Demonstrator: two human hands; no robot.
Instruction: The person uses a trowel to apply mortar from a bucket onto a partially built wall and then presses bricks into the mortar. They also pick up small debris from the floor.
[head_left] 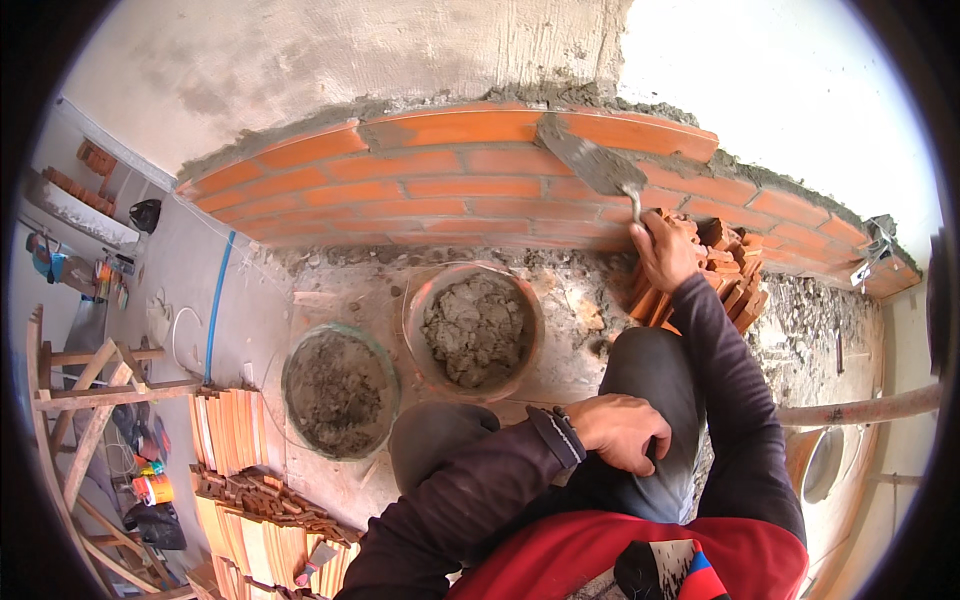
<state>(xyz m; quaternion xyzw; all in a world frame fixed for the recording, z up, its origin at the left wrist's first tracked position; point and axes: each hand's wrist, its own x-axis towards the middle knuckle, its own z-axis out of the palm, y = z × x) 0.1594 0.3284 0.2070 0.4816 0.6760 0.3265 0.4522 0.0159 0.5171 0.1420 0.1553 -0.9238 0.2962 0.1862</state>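
- From the head view, the right hand (665, 252), right of centre, is closed around the trowel's handle, fingers wrapped over it.
- The trowel (597, 165) points to the upper left, its mortar-smeared blade in front of the upper courses of the brick wall (470, 187); whether it touches them, I can't tell.
- The left hand (622, 432), below and right of centre, hangs half open over the right thigh (655, 380), fingers loosely bent; I see nothing in its hold, though the palm is hidden.
- That wall curves across the upper frame, grey mortar along its top edge.
- Just beside the right hand, right of centre, is a heap of loose bricks (738, 275).
- Near the middle stands a round bucket (530, 300) of mortar; a green-rimmed tub (345, 329), also filled, sits to its lower left.
- More bricks (262, 540) are stacked lower left, near a wooden trestle (90, 397).
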